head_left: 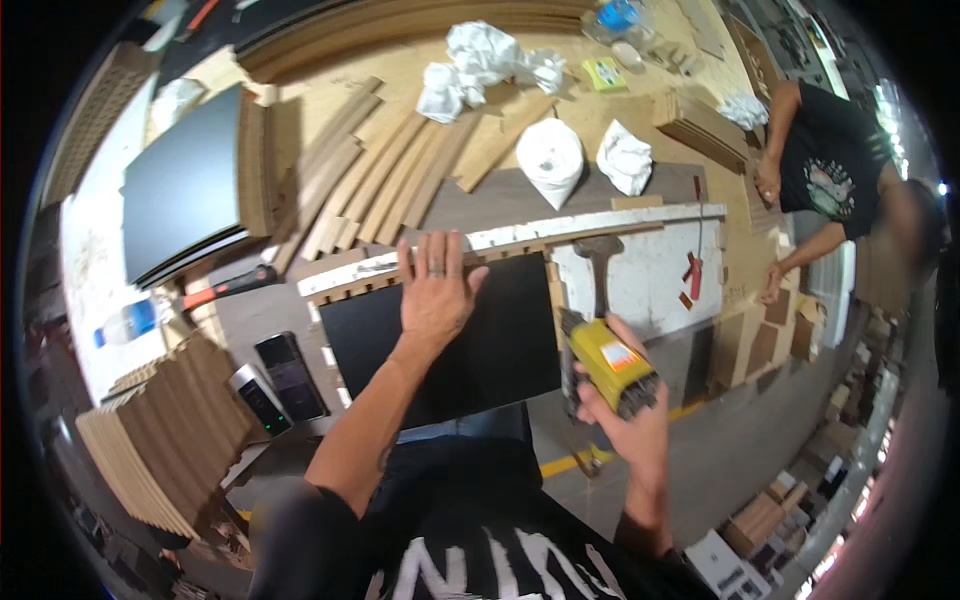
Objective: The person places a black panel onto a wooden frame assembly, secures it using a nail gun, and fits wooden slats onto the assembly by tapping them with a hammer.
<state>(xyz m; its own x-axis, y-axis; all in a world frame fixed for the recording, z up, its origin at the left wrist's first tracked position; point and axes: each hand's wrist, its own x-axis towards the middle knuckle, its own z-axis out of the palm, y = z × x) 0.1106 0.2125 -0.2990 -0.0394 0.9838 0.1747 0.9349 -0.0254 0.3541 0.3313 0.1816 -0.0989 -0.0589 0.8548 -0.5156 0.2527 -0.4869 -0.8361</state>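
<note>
At the far left, one plastic bottle with a blue label (127,322) lies on the pale worktop (85,290), beside a stack of dark flat panels (185,190). Below it, two dark rectangular handheld devices (275,383) sit side by side next to a fanned pile of wooden slats (165,440). A red-handled tool (228,288) lies just above them. The left hand (436,287) rests flat on the top edge of one black panel (450,345) in a slatted wooden frame, its fingers spread. The right hand (625,410) wraps its fingers shut around one yellow power tool (605,360) bearing an orange-and-white label, just right of the panel. About six crumpled white rags (550,150) dot the far worktop, though the count is unsure. At right, another person (835,165) leans over the bench.
</note>
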